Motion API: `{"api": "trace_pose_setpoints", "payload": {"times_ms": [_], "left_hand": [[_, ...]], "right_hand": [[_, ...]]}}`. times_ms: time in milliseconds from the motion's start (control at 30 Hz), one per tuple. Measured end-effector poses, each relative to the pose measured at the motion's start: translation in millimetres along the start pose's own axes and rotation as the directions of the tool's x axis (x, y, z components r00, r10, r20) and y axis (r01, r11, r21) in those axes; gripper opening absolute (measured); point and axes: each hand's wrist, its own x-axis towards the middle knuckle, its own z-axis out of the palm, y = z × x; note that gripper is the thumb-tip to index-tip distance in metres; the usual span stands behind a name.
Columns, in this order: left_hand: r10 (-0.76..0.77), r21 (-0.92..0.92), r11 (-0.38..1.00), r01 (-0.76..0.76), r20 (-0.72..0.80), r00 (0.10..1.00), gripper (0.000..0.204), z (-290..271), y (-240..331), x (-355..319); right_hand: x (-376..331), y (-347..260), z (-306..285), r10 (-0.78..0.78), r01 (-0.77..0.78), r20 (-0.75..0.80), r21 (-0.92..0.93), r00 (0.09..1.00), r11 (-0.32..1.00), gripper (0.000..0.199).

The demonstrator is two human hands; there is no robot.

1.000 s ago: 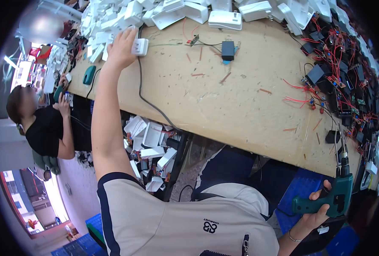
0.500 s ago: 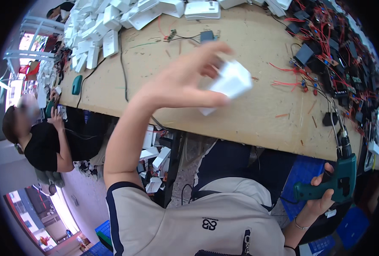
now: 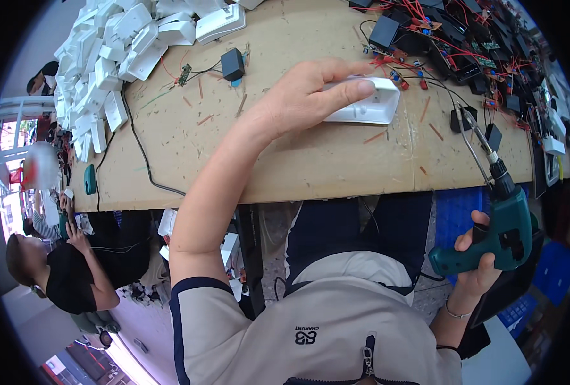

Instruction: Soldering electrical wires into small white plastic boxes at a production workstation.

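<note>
My left hand (image 3: 310, 93) grips a white plastic casing (image 3: 369, 102) and presses it flat on the wooden workbench (image 3: 310, 154), fingers over its top. My right hand (image 3: 478, 256) is below the bench edge at the right, wrapped round the grip of a green electric screwdriver (image 3: 506, 224) whose bit points up toward the bench. A small black module with wires (image 3: 232, 64) lies left of my left hand.
A big heap of white casings (image 3: 115, 58) covers the far left of the bench. Black modules with red wires (image 3: 464, 45) crowd the far right. A black cable (image 3: 137, 141) runs across the bench. Another person (image 3: 67, 269) sits at lower left.
My left hand picked a white casing from the heap at the far left, carried it across and set it down on the bench in front of me. The right hand keeps hold of the screwdriver.
</note>
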Motion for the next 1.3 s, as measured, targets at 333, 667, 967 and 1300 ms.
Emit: {"api": "trace_pose_setpoints", "payload": {"times_ms": [333,667,967,1300], "left_hand": [[0.282,0.249,0.942,-0.225,-0.221,0.934,0.034,13,-6,-13],[-0.046,0.111,0.888,0.447,-0.944,0.326,0.026,-169,-59,-66],[-0.026,-0.092,0.987,-0.135,-0.904,0.427,0.017,-145,-49,-74],[0.413,0.448,0.849,-0.28,-0.233,0.881,0.022,-12,34,-74]], "right_hand": [[3,3,7,0.018,-0.018,0.028,0.015,0.999,1.0,0.073],[8,7,-4,0.02,-0.02,0.024,0.0,1.0,1.0,0.072],[14,10,-3,0.041,-0.042,0.036,0.041,0.999,0.998,0.072],[53,21,55,0.191,-0.249,0.187,0.376,0.964,0.892,0.08]]}}
